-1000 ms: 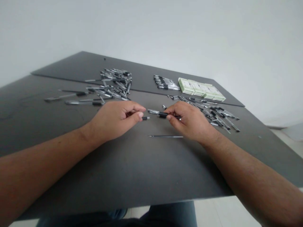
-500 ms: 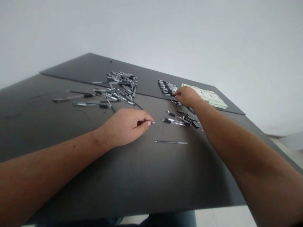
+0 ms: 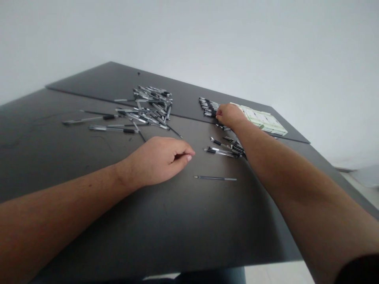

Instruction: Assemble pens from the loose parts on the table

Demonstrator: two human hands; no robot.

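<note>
I have my left hand (image 3: 156, 159) curled on the dark tabletop (image 3: 183, 225), open room before the near edge (image 3: 177, 271), and my right hand (image 3: 229, 116) bunched against the pen row (image 3: 209, 107) toward the far edge (image 3: 192, 84); neither grip can I tell.

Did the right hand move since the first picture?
Yes. The right hand went forward, away from the person. Now it is beside the neat row of pens and the pale green boxes, farther from the lone pen refill.

Left hand (image 3: 155, 161) loosely curled, right hand (image 3: 229, 116) farther forward on an outstretched arm (image 3: 281, 169)
</note>
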